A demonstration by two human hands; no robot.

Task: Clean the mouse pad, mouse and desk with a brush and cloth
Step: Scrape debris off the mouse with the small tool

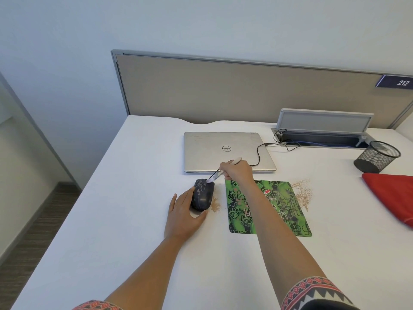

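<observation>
Between your hands: mouse, dark, long axis running away from you, steadied on desk by your left hand, fingers curled on its near-left side. Your right hand closed around brush, bristles touching mouse's far end. Right of it, under your right forearm: mouse pad, green, "logitech" lettering. Beyond right hand: laptop, "Dell" logo. Far right: cloth, red; divider plate reads "212".

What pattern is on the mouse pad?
Head view: the flat rectangular mouse pad is bright green with dark swirling lettering.
</observation>
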